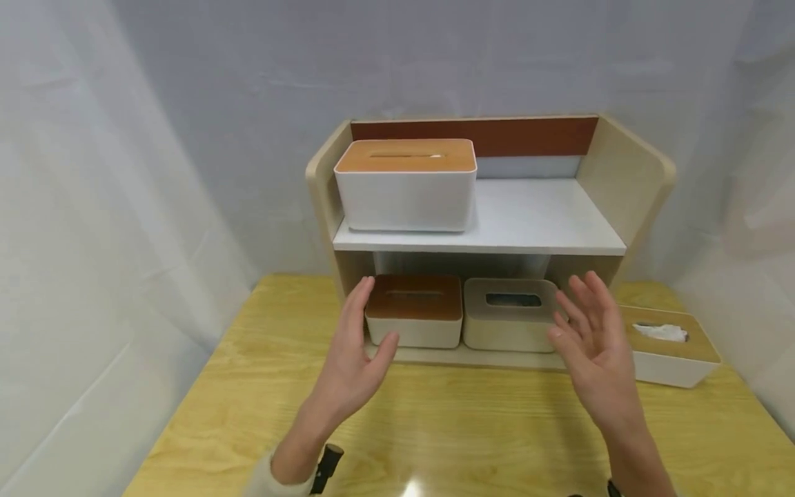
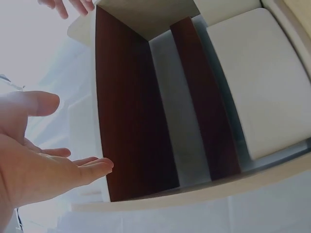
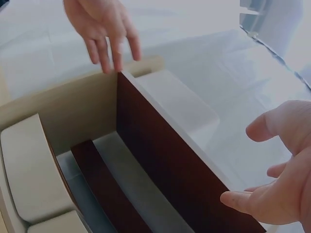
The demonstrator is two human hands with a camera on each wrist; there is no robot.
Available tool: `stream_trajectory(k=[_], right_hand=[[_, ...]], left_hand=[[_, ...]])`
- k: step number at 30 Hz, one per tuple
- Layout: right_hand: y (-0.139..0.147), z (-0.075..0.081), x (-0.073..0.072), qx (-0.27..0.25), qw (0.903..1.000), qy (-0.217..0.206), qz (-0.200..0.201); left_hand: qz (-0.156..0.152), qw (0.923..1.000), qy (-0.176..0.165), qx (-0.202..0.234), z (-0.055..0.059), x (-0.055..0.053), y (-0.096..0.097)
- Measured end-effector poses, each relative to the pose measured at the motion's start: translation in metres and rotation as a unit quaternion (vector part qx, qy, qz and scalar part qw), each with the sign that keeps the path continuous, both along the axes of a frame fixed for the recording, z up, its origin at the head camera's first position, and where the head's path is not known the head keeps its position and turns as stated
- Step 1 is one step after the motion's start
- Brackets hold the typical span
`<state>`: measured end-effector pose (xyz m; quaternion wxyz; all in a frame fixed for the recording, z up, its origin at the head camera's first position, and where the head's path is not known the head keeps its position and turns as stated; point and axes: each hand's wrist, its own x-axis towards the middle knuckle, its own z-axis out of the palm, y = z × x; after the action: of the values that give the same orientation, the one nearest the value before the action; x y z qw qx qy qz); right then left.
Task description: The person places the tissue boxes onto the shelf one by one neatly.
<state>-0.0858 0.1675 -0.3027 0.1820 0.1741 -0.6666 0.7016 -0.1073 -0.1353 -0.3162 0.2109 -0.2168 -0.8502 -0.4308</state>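
My left hand (image 1: 355, 369) is raised in front of the lower left of a shelf unit, fingers extended and thumb apart. It holds nothing. Just beyond it in the head view is a tissue box with a dark brown lid (image 1: 415, 297). On the other side, my right hand (image 1: 601, 362) is up with its palm turned inward and fingers loosely bent, also holding nothing. Its fingertips overlap the edge of a beige tissue box (image 1: 509, 331) in that view. Both wrist views show the palms, the left hand (image 2: 53, 165) and the right hand (image 3: 277, 189), away from any box.
A white tissue box with a wooden lid (image 1: 406, 197) stands on the left of the white upper shelf (image 1: 540, 214). Another box (image 1: 671, 369), with tissue poking out, sits right of the unit on the wooden table (image 1: 236, 386). Pale sheeting (image 1: 248, 83) surrounds the table.
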Motion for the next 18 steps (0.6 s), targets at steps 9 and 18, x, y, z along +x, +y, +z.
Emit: stream_trajectory(k=[9,18], right_hand=[[0.022,-0.002,-0.004,0.074,0.9959,-0.006,-0.052],[0.048,0.004,-0.003,0.150,0.9743,-0.022,-0.167]], left_hand=[[0.002,0.9997,-0.021,-0.009,-0.015,-0.004,0.000],[-0.017,0.9978,-0.057,-0.028,-0.020,0.001,0.005]])
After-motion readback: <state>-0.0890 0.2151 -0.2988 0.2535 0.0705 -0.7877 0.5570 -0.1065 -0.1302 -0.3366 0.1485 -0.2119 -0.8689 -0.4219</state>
